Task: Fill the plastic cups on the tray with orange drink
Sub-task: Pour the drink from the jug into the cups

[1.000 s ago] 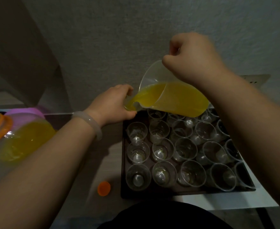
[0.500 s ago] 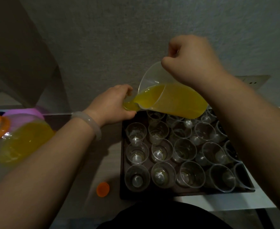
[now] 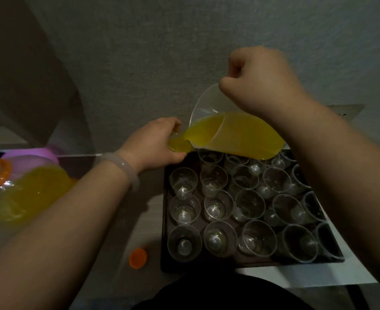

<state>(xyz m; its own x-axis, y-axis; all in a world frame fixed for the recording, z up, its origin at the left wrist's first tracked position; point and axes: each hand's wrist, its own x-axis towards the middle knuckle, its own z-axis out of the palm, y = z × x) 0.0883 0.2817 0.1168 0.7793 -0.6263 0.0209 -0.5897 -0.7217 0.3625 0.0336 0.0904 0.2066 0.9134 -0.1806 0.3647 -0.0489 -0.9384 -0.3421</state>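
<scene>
Dark tray (image 3: pixel 164 222) on pale table (image 3: pixel 146 224); grey textured wall (image 3: pixel 139 52) behind.

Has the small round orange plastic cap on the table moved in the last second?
No. The orange cap still lies just left of the near-left corner of the dark tray, with the same gap as before.

1. the wall (image 3: pixel 139 52) at the back is grey and bumpy.
2. a big dark slanted part (image 3: pixel 16 81) leans across the left side.
3. the table top (image 3: pixel 148 229) is pale grey, with a white edge (image 3: pixel 341 278) on the right.
4. the room is dim.
</scene>
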